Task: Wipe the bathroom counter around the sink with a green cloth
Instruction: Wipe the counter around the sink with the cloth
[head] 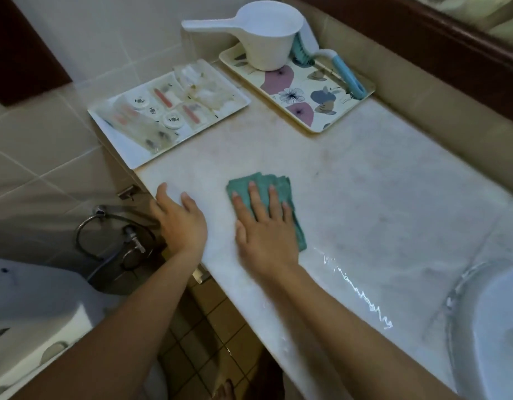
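Pale marble counter (379, 197) fills the head view, running from a round sink (486, 327) at the lower right to a tiled corner. The right hand (264, 232) lies flat on a folded green cloth (262, 179) near the counter's front edge, fingers straight and spread, pressing it down. The left hand (181, 223) rests just beside it on the counter's corner, fingers loose and holding nothing. Wet streaks glint between cloth and sink. Beyond the cloth stand two trays: a white tray (125, 154) of wrapped toiletries, and a floral tray (292, 93) bearing a white dipper (266, 39) and a blue-handled brush (346, 73). Below the left hand hang a metal hose (84, 226) and a valve (134, 238).
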Demonstrator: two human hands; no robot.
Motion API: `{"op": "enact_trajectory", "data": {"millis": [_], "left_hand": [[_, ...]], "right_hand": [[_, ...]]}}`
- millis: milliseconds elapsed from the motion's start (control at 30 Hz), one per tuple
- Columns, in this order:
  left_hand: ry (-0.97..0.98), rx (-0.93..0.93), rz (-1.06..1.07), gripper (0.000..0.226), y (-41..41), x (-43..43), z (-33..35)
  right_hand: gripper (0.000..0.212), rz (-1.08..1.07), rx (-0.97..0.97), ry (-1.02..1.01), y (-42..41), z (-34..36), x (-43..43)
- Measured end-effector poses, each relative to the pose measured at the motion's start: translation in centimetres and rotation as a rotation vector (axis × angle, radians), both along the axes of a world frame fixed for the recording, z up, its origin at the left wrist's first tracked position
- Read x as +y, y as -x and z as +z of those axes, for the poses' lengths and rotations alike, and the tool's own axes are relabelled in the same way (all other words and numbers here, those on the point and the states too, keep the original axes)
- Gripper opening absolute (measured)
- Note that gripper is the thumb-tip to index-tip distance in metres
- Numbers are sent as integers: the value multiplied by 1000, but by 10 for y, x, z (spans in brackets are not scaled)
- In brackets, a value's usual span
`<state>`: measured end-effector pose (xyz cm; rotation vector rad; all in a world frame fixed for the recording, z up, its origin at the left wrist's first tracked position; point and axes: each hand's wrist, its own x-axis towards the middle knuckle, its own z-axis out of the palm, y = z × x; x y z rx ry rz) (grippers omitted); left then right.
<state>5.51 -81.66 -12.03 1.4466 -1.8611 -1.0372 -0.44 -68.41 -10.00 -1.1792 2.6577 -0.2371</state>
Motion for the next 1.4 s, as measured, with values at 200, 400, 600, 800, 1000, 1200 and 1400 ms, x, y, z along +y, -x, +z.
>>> {"op": "enact_trajectory", "data": {"millis": [200,400,600,800,1000,1200,1400], "left_hand": [[-36,22,-11,45,-2,2,6],[-32,20,-19,46,-1,2,5],[-36,28,-20,46,-3,1,3],[-78,79,-12,46,-5,3,7],[-120,134,-31,46,-12,4,14],[-184,136,-44,40,-45,78,19],[-230,312,-270,30,-119,212,28]], "right_hand": [[57,216,48,-21,-83,5,134],[56,-96,8,-99,-38,11,205],[61,-566,23,-107,-29,-1,123],[56,-260,31,-21,-102,-2,106],[54,-355,70,-15,-124,-5,190],[59,-770,96,7,-162,-6,230],[65,-863,50,125,-198,3,285]]}}
